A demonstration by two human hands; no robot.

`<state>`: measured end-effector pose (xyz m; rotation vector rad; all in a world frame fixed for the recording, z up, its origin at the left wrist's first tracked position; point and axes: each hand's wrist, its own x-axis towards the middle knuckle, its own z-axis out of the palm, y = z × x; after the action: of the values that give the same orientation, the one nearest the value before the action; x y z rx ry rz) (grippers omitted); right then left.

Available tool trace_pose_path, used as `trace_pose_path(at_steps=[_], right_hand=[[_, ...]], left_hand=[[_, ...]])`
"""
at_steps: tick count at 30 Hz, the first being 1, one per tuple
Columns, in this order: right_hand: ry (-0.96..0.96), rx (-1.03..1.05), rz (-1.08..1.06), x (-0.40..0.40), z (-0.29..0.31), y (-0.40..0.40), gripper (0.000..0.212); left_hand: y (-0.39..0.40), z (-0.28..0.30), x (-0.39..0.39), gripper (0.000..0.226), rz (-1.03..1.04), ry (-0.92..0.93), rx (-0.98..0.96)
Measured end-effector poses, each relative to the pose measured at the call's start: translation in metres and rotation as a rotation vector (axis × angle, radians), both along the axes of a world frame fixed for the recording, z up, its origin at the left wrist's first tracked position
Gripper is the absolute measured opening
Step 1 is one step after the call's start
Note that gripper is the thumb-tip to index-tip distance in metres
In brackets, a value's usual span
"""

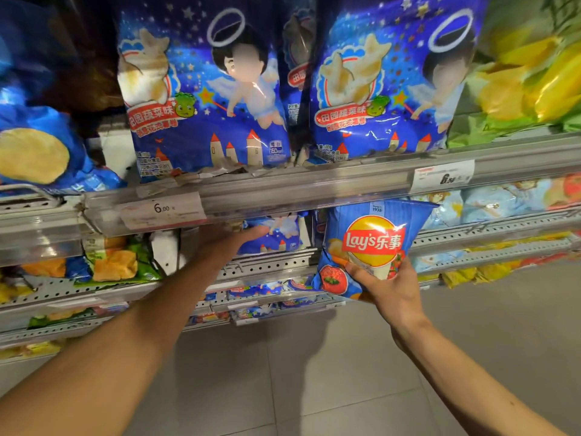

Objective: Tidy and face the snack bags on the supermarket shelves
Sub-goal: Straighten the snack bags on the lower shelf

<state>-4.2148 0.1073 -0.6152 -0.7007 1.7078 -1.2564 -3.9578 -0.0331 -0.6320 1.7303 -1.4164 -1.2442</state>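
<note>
Overhead, the upper shelf [314,180] carries two large dark-blue snack bags facing front: a left angel bag [201,89] and a right angel bag [383,80], each printed with a haloed winged figure, stars, small towers and a red flavour band. A third bag of the same design shows edge-on between them. Two price tags sit on the shelf rail, one [162,209] reading 6.00 and another [443,176] at right. Below, the right hand [386,284] grips the lower edge of one blue Lay's bag [371,243], held upright in front of the lower shelf, logo forward, tomatoes printed at its bottom. The left hand [229,243] reaches under the rail, fingers extended flat against a small angel bag [273,234] on the second shelf.
</note>
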Motion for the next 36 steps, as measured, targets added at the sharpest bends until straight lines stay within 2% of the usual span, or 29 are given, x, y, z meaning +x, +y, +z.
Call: trace_pose_path(at_steps=[2,5,8,11,15,19,25,28,31,36], right_hand=[[-0.011,0.006,0.016,-0.006,-0.003,0.001,0.070],[-0.025,-0.004,0.027,-0.014,-0.004,0.004,0.067],[-0.040,-0.001,0.064,-0.020,-0.006,0.006,0.068],[-0.044,0.005,0.077,-0.019,-0.006,0.008,0.069],[-0.031,0.000,0.079,-0.012,-0.002,0.014,0.073],[-0.045,-0.011,0.112,0.002,0.000,0.021,0.062],[-0.079,-0.038,0.168,0.050,0.010,0.029,0.074],[-0.077,-0.016,0.195,0.086,0.012,0.029,0.072],[-0.045,-0.005,0.214,0.130,0.011,0.024,0.065],[0.012,0.016,0.186,0.200,0.018,0.011,0.069]], left_hand=[[-0.001,0.001,-0.013,0.065,-0.058,-0.001,0.059],[-0.003,0.002,-0.022,0.074,-0.085,-0.032,0.075],[-0.002,-0.002,-0.022,0.065,-0.072,-0.049,0.074],[0.000,-0.006,-0.024,0.038,-0.028,-0.084,0.003],[0.003,-0.002,-0.027,0.037,-0.043,-0.130,-0.038],[0.005,-0.004,-0.024,0.027,-0.102,-0.084,-0.110],[0.024,0.001,-0.005,0.020,-0.116,0.035,-0.226],[0.039,0.003,0.029,0.018,-0.086,-0.075,-0.281],[0.054,0.000,0.085,0.028,-0.111,-0.368,-0.402],[0.084,0.001,0.175,0.012,-0.203,-0.652,-0.637]])
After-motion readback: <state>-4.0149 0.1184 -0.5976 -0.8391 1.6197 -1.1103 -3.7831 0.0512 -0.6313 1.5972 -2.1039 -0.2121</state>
